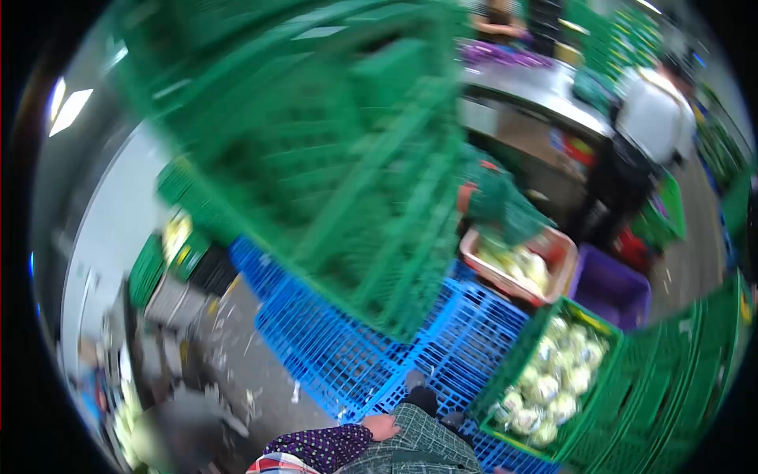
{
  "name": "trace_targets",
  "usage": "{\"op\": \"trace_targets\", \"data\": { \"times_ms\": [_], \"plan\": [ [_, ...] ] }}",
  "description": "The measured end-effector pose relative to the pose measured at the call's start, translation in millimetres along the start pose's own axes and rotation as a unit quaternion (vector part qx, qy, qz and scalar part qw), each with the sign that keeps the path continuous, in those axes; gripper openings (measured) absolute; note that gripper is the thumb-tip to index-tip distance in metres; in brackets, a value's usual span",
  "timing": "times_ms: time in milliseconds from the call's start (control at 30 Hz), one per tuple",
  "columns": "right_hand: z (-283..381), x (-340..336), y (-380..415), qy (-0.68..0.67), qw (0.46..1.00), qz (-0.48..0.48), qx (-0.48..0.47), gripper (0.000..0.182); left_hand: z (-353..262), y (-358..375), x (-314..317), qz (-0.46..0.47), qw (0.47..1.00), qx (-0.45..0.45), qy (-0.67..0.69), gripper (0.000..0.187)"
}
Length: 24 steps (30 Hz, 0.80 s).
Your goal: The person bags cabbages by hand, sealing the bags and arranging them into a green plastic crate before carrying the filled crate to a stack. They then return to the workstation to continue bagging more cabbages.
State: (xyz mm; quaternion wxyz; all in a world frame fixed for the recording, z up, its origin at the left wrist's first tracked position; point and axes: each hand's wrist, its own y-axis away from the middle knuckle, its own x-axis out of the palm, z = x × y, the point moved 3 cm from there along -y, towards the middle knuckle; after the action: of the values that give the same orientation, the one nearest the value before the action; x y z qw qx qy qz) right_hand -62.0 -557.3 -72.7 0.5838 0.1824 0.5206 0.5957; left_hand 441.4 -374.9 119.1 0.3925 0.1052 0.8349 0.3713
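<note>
At the left, a pile of crates with pale vegetables on top stands near the wall; beside it, the grey floor is strewn with small scraps. From upper left to centre, large green crates, blurred and tilted in the view, rise above blue pallets. At lower centre, the left hand, at the end of a dotted purple sleeve, rests on a plaid garment; whether its fingers are extended or curled cannot be told. The right hand cannot be made out. Right of centre, a salmon-coloured crate contains pale vegetables, partly beneath a green mesh bag. Below it, a green crate holds round, pale green vegetables, at the right edge of the pallets. A metal table occupies the upper right, above a purple tub. Near the table stands a person in a white top. At lower right, more green crates form a row.
</note>
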Motion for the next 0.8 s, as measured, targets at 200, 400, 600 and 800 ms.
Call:
{"op": "trace_targets", "data": {
  "times_ms": [200,400,600,800],
  "plan": [
    [182,-166,-64,-0.01,0.998,0.054,-0.016,0.052,19,109,45,-0.055,0.984,-0.126,0.114,0.048],
    [379,-179,-127,0.108,0.982,0.121,-0.097,0.051,98,188,71,-0.238,0.905,-0.263,0.235,0.053],
    [508,-136,-190,0.223,0.942,0.214,-0.134,0.051,166,242,50,-0.372,0.797,-0.352,0.321,0.054],
    [600,-75,-346,0.266,0.897,0.279,-0.215,0.051,279,216,95,-0.301,0.756,-0.357,0.458,0.056]
  ]
}}
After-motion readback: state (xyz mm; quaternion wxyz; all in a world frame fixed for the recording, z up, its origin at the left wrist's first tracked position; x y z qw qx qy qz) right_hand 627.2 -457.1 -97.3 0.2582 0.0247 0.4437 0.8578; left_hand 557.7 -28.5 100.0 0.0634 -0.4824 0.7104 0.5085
